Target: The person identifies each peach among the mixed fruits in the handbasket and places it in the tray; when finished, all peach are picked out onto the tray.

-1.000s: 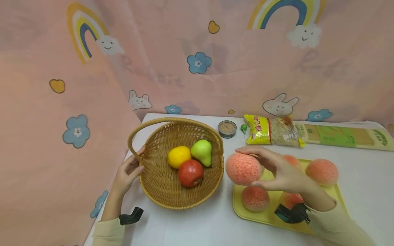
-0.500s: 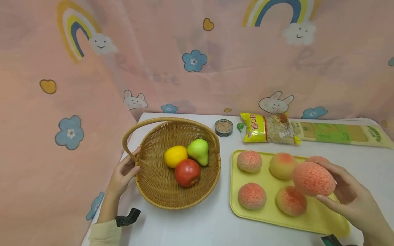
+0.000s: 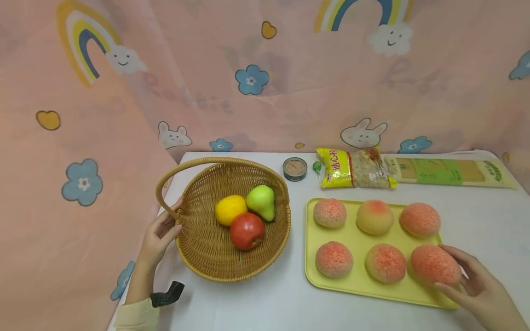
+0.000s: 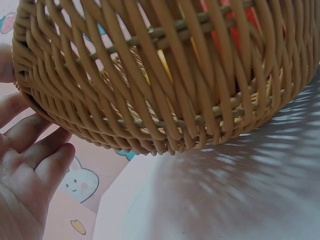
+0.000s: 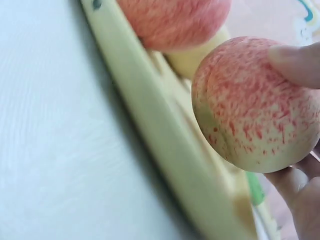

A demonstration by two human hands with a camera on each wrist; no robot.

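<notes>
A wicker basket stands at the left in the head view, with a yellow lemon, a green pear and a red apple inside. My left hand grips its left rim beside the foot of the handle, fingers behind and thumb in front. At the right, my right hand holds a pink peach between thumb and fingers, over the front right corner of a yellow tray. Several other peaches lie in two rows on that tray. In the right wrist view the held peach shows red speckles.
Along the back lie a small round tin, a green-wrapped lollipop, a yellow bag of pasta and a long flat noodle packet. A pink printed cloth hangs behind the white table.
My right hand has carried the peach from beside the basket rightward, then down to the tray's front right corner. The left hand keeps its grip on the basket. The head view has shifted slightly.
</notes>
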